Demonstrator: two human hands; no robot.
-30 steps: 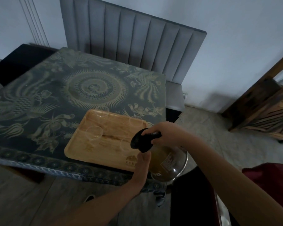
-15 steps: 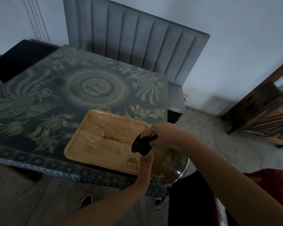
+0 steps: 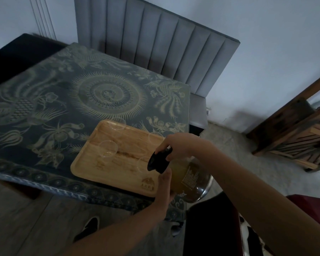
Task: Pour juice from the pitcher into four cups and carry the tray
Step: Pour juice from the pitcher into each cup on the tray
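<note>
A glass pitcher (image 3: 190, 179) of amber juice stands at the table's near right corner, tilted a little toward the tray. My right hand (image 3: 181, 146) grips its black lid (image 3: 158, 161) from above. My left hand (image 3: 164, 185) is pressed flat against the pitcher's left side. Just left of the pitcher lies a wooden tray (image 3: 92, 169) holding several clear cups, such as one cup (image 3: 108, 148) at the left middle and another cup (image 3: 118, 124) at the far edge. The cups look empty.
The tray rests on a dark patterned table (image 3: 63, 100). A grey padded chair (image 3: 155, 50) stands behind the table, a black chair (image 3: 22, 54) at far left. A wooden frame (image 3: 294, 132) leans at the right. A dark seat (image 3: 211, 224) sits below the pitcher.
Both hands stay on the pitcher and lid; the lid has shifted slightly under my right hand. The view has drifted a little.
</note>
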